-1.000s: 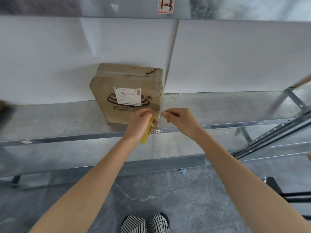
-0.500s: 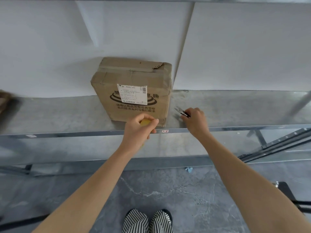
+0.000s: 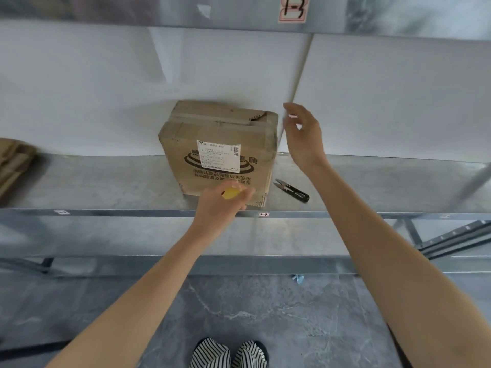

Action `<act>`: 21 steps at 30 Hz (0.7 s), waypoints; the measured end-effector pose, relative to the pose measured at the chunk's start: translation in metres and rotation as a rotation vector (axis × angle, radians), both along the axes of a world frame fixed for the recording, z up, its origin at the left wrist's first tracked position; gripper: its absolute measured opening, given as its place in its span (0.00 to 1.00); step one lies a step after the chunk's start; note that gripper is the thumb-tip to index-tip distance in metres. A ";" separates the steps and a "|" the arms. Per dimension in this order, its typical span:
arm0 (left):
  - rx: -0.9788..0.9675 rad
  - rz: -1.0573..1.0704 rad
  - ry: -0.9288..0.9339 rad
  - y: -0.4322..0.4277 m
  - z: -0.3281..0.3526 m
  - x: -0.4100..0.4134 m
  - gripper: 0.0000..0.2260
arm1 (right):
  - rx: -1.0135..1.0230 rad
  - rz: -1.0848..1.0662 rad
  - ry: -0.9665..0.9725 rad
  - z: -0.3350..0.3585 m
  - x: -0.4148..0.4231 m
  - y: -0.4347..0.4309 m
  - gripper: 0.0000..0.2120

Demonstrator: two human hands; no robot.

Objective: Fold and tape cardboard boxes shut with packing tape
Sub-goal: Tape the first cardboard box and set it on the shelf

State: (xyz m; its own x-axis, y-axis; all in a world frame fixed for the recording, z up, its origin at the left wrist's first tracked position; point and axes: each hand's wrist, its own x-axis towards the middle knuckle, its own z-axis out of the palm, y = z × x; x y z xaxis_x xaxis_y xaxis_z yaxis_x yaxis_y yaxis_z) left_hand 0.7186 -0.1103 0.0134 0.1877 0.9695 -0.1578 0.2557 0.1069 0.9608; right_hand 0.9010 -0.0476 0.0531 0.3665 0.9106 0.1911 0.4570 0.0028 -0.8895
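Note:
A brown cardboard box [image 3: 220, 134] with a white shipping label stands on the metal shelf [image 3: 106, 181], its top flaps folded down and taped. My left hand [image 3: 220, 208] grips a yellow tape roll [image 3: 230, 193] at the box's lower front edge. My right hand [image 3: 303, 134] is raised beside the box's upper right corner, fingers spread and holding nothing. A small pair of black snips [image 3: 292, 191] lies on the shelf just right of the box.
White panels back the shelf. Flattened cardboard [image 3: 13, 163] lies at the shelf's far left. A lower shelf rail runs below, with angled metal bars [image 3: 451, 235] at right. My striped shoes [image 3: 228, 354] stand on the grey floor.
My right hand put the snips down on the shelf and rose to the box's upper right corner. My left hand stayed at the box's lower front with the yellow roll.

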 end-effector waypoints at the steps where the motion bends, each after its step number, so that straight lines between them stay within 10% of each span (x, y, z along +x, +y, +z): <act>1: 0.022 0.016 -0.001 0.000 0.001 -0.002 0.05 | -0.006 0.039 0.001 0.006 -0.004 0.002 0.16; 21: 0.181 -0.105 0.453 0.008 -0.016 -0.103 0.29 | -0.188 0.234 -0.338 0.014 -0.035 -0.007 0.16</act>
